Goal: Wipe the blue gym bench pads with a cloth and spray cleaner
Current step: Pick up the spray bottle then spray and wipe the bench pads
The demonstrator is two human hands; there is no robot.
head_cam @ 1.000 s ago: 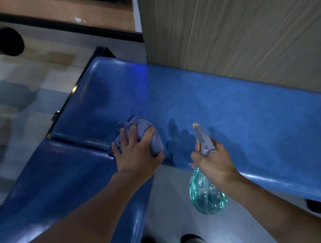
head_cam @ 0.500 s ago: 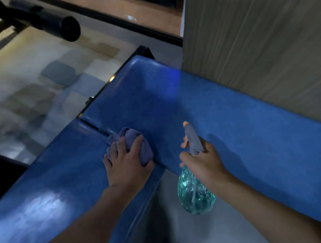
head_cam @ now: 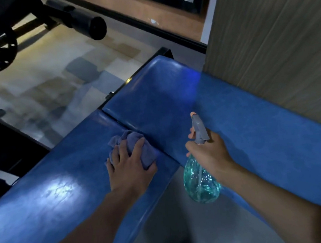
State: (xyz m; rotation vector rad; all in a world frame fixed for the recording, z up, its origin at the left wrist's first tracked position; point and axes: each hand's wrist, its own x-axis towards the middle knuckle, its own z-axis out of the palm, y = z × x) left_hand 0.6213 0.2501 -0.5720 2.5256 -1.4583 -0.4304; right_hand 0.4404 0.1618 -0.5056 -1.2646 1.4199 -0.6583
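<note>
Cloth [head_cam: 131, 148]: bunched on near blue pad [head_cam: 50, 195], beside seam | left hand [head_cam: 129, 165]: fingers spread, pressing cloth down | right hand [head_cam: 209, 151]: clenched round spray bottle [head_cam: 201, 182], over gap between pads | far pad [head_cam: 256, 130]: along wall [head_cam: 277, 34]

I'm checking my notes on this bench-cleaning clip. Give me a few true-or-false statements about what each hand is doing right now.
1. The left hand presses the cloth on a blue pad. True.
2. The right hand holds the spray bottle. True.
3. The bottle stands on the pad. False: it hangs in the hand, over the floor gap between pads.
4. The cloth is white. False: it is greyish-blue.
5. The cloth lies beside the seam between two pads. True.
</note>
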